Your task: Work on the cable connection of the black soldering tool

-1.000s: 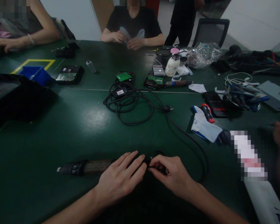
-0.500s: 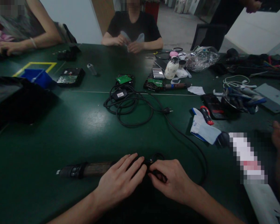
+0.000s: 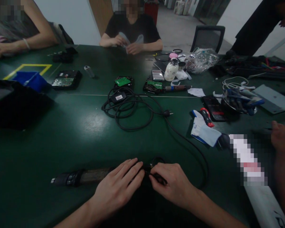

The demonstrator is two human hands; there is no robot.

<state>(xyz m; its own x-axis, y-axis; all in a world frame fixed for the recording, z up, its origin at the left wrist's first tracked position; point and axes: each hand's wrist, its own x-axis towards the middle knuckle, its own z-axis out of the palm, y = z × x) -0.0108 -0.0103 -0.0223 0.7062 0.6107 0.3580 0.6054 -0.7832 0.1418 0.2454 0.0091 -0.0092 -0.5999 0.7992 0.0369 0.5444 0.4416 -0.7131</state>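
Observation:
A dark electric screwdriver (image 3: 92,176) lies along the near part of the green table, its bit end pointing left. My left hand (image 3: 121,183) is laid over its rear end, fingers curved around the body. Just to the right, my right hand (image 3: 173,180) pinches the black cable (image 3: 205,164) close to the tool's tail. The exact joint between cable and tool is dark and partly covered by my fingers. From there the cable loops out to the coil with an adapter (image 3: 119,98) and a plug (image 3: 167,113).
A white-blue glove (image 3: 205,131) and a red-black screwdriver handle (image 3: 207,117) lie right of the cable. Hard drives with green boards (image 3: 123,81), a bottle (image 3: 171,70) and a blue bin (image 3: 29,80) stand farther back. Another person's hand (image 3: 281,136) is at the right edge.
The view has shifted slightly, so the table things appear a little farther left. My hands keep their holds, with a slightly wider gap between them. The standing person has moved right.

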